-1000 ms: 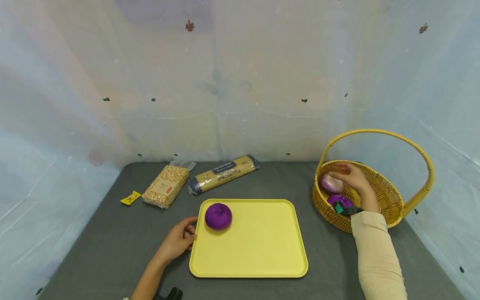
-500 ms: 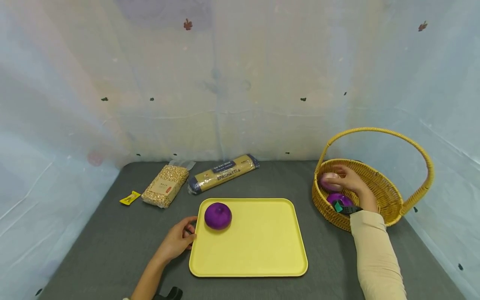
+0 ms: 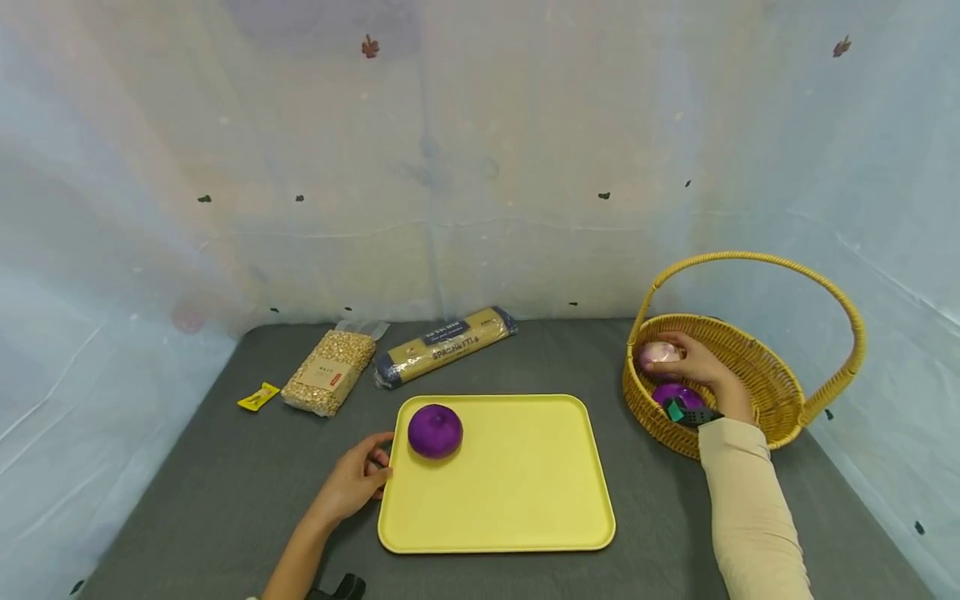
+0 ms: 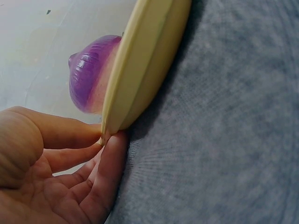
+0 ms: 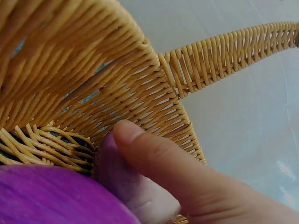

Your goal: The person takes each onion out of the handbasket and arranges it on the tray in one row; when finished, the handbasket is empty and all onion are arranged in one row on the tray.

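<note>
A yellow tray (image 3: 517, 475) lies in the middle of the table with a dark purple onion (image 3: 436, 432) at its far left corner. My left hand (image 3: 352, 482) pinches the tray's left rim between thumb and fingers, as the left wrist view shows up close. Inside the wicker basket (image 3: 780, 383) on the right, my right hand (image 3: 701, 362) holds a pale purple-and-white onion (image 3: 657, 357). The thumb lies across its near side in the right wrist view; the other fingers are mostly hidden there. A second bright purple onion (image 3: 677, 395) sits below the hand in the basket.
Behind the tray lies a pack of spaghetti (image 3: 446, 347). Left of it are a clear bag of pale grains (image 3: 330, 372) and a small yellow packet (image 3: 258, 397). The basket's tall handle (image 3: 757, 255) arches over its opening. A pale curtain hangs behind the table.
My right hand has settled lower onto the pale onion, its thumb and fingers closing round it, and the onion has turned slightly. The left hand stays at the tray's rim.
</note>
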Motion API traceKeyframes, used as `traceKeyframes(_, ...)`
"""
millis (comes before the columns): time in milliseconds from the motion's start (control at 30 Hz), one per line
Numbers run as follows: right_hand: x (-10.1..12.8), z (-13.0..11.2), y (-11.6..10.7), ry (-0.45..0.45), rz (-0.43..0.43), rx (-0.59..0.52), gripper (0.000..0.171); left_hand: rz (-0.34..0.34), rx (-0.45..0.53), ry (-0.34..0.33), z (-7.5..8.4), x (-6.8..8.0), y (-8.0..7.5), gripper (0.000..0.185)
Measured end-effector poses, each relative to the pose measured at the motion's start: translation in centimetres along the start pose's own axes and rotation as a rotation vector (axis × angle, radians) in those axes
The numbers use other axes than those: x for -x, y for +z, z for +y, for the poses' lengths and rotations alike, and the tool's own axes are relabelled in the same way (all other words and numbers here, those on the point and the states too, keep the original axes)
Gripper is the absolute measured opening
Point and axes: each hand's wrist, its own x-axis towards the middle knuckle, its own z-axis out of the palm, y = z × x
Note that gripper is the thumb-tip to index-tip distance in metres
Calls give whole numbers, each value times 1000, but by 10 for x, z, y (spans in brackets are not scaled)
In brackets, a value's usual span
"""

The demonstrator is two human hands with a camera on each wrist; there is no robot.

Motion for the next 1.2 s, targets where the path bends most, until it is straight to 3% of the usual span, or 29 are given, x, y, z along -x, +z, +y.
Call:
traceKeyframes(367, -3, 0, 0, 0, -39, -21, 80, -11, 12, 4, 9, 2, -4, 45)
traceKeyframes(600, -2, 1, 1, -4, -38, -19, 80, 0, -8, -2, -6, -4, 1, 47)
traceKeyframes(800, 0, -1, 0, 2, -42, -20, 79, -1, 1, -9, -2, -3, 0, 46)
traceKeyframes(900, 1, -2, 0, 0, -40, -16, 79, -5, 8, -9, -8, -5, 1, 47)
traceKeyframes(1200, 3, -7, -2, -23, 42, -10, 77, -30, 23, -5, -30, -14, -1, 48)
